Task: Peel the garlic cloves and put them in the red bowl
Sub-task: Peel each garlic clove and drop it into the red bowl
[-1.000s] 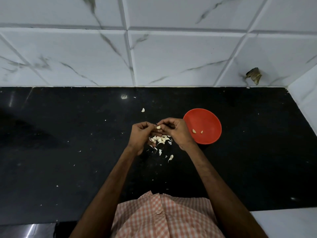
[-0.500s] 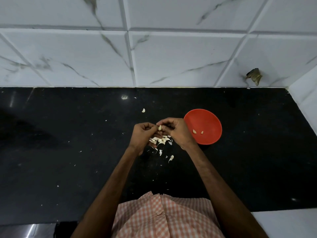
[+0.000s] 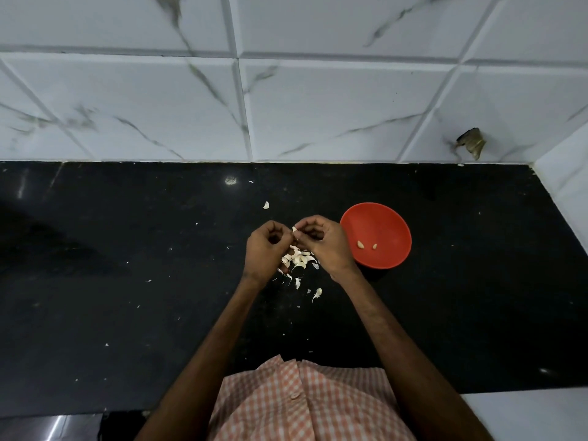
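Desk (image 3: pixel 127 281): glossy black stone, flecked with papery scraps.
Left hand (image 3: pixel 265 249): curled, pinching the garlic clove (image 3: pixel 294 229).
Skins (image 3: pixel 297 259): pale, curly heap under my hands.
Right hand (image 3: pixel 321 246): curled, pinching the same clove.
Red bowl (image 3: pixel 375 221): round, smooth, just beside my right hand, holding two peeled cloves (image 3: pixel 360 244).

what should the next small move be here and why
Probably strip the skin off the clove with the right hand while the left hand pinches it. Both hands meet on it above the pile of skins, and it is not yet in the bowl, where two peeled cloves lie.
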Available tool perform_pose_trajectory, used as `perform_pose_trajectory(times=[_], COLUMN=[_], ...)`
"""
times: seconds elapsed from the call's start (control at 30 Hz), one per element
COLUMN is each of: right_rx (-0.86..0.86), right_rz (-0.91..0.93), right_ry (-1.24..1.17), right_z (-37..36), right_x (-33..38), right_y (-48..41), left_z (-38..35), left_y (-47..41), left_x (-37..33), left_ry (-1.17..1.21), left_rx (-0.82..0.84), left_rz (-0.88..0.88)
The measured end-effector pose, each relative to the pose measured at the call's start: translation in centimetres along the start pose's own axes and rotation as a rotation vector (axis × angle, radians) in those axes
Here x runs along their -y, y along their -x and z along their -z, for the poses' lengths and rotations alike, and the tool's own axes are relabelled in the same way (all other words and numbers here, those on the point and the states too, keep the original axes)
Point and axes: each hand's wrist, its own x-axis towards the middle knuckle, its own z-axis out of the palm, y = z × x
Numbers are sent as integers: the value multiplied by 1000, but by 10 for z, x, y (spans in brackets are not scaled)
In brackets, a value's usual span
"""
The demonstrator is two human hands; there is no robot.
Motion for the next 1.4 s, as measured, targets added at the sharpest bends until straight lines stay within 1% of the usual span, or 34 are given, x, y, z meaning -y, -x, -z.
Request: perform_pose_trajectory(times=[0.1, 0.23, 0.33, 0.5, 0.6, 0.63, 0.7, 0.8, 0.93, 1.0, 1.07, 1.2, 1.27, 1.4], right_rx=[-5, 9, 7, -15, -25, -22, -1, 17, 22, 21, 17, -2, -24, -45], right_rz=[-31, -67, -97, -91, -65, -63, -72, -89, -101, -94, -87, -51, -19, 24], right_ry=[-26, -95, -117, -16, 68, 51, -70, -236, -349, -369, -383, -363, -341, -286], right_z=[0, -1, -1, -3, -2, -2, -1, 0, 2, 3, 4, 5, 5, 4], right_x=[2, 2, -1, -3, -5, -5, -4, 0, 2, 1, 0, -2, -2, -2], right_y=[1, 2, 1, 0, -1, 0, 1, 4, 5, 5, 5, 5, 5, 5], left_z=[0, -1, -3, -4, -3, -2, 1, 5, 9, 9, 7, 2, -1, -6], left_y=[0, -2, -3, -8, -8, -8, -9, -10, -9, -9, -9, -10, -9, -6], left_x=[2, 6, 10, 17, 17, 18, 20, 28, 36, 36, 32, 24, 21, 22], left_ry=[24, 95, 104, 8, 10, 38, 38, -124, -536, -604, -535, -197, -70, 10], left_rx=[15, -3, -22, -61, -138, -169, -205, -160, -29, 4, 7, 43, 64, 24], left_rz=[9, 51, 66, -5, -6, 3, 10, -16, -49, -50, -61, -117, -131, -177])
